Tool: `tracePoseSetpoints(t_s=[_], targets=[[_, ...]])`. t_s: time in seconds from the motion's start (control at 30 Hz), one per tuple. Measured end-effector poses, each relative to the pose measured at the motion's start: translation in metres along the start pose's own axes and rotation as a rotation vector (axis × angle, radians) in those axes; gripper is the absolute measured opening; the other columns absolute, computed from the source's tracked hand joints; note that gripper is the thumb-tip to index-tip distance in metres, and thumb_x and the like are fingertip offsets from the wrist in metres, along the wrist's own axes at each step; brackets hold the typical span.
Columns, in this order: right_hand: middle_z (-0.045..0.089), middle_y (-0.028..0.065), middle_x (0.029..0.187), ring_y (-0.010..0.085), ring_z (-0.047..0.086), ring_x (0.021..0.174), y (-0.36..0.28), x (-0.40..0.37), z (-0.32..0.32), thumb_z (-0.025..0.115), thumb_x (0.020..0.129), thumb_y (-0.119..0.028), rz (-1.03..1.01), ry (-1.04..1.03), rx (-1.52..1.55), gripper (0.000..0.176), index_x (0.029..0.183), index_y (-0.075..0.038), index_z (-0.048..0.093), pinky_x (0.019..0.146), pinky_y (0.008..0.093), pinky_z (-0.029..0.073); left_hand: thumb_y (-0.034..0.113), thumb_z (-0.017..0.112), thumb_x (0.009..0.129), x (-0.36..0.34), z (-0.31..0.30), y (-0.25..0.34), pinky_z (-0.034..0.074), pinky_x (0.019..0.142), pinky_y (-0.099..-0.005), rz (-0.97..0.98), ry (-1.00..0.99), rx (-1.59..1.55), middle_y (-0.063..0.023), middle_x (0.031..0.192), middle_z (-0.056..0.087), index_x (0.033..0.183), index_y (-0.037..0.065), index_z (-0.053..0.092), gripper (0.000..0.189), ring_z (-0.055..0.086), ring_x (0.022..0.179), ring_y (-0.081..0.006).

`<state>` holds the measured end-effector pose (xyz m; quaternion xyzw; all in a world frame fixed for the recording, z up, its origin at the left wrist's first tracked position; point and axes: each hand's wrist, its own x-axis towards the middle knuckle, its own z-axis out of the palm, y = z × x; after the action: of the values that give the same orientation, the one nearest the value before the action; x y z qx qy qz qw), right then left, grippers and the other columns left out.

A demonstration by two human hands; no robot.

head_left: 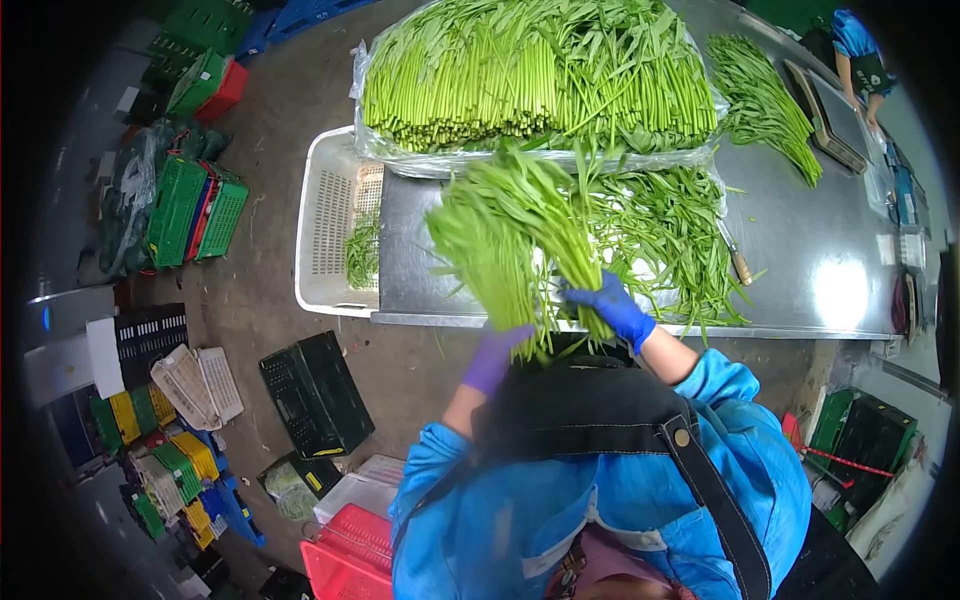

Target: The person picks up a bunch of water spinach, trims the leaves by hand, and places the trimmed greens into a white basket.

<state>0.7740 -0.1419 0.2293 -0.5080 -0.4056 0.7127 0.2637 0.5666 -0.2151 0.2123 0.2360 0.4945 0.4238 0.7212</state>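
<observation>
Between the left hand (495,355) and right hand (612,308), both clasped around the greens bundle (510,235), its fanned, top-heavy stalks could have slid loose onto the surface (800,250).

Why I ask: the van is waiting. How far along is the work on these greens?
Done, it seems: one row of stalks lies set apart farther along the steel table. In hand: the left hand and right hand grip one bunch over the table edge. Left: the big heap in plastic and the loose greens by the knife; most looks undone.
</observation>
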Motion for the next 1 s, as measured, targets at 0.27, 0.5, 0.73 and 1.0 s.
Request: tracePoseSetpoints(t_s=[0.27, 0.5, 0.73, 1.0], targets=[[0.062, 0.0059, 0.086, 0.0128, 0.057, 0.074, 0.009, 0.016, -0.041, 0.064, 0.076, -0.018, 0.018, 0.256, 0.107, 0.031, 0.102, -0.002, 0.059, 0.063, 0.0264, 0.047, 0.008, 0.06, 0.078, 0.011, 0.005, 0.029, 0.045, 0.082, -0.0317, -0.181, 0.193, -0.327, -0.0094, 0.112, 0.056, 0.121, 0.0, 0.046, 0.047, 0.056, 0.097, -0.0202], [0.06, 0.0061, 0.098, 0.014, 0.056, 0.086, -0.007, 0.003, -0.004, 0.066, 0.076, -0.015, 0.043, 0.062, 0.337, 0.038, 0.11, -0.003, 0.055, 0.075, 0.0267, 0.047, 0.011, 0.056, 0.079, -0.003, 0.014, 0.039, 0.048, 0.07, -0.0275, -0.008, 0.14, -0.159, -0.0077, 0.102, 0.058, 0.117, 0.003, 0.048, 0.039, 0.059, 0.085, -0.0178], [0.063, 0.009, 0.095, 0.0167, 0.058, 0.082, 0.047, 0.04, 0.036, 0.075, 0.068, -0.023, -0.054, 0.046, 0.187, 0.046, 0.106, -0.002, 0.059, 0.075, 0.0302, 0.046, 0.008, 0.06, 0.074, 0.008, 0.003, 0.0, 0.045, 0.082, -0.0306, -0.138, 0.113, -0.158, -0.0081, 0.107, 0.056, 0.117, 0.002, 0.048, 0.044, 0.056, 0.094, -0.0186], [0.063, 0.0191, 0.087, 0.0331, 0.061, 0.083, 0.063, 0.066, -0.009, 0.075, 0.06, -0.032, -0.124, 0.411, -0.579, 0.05, 0.098, -0.004, 0.059, 0.073, 0.0391, 0.048, 0.012, 0.054, 0.077, -0.003, -0.012, 0.006, 0.048, 0.078, -0.0338, -0.149, 0.11, -0.538, -0.0117, 0.112, 0.055, 0.116, 0.003, 0.046, 0.041, 0.056, 0.093, -0.0201]])
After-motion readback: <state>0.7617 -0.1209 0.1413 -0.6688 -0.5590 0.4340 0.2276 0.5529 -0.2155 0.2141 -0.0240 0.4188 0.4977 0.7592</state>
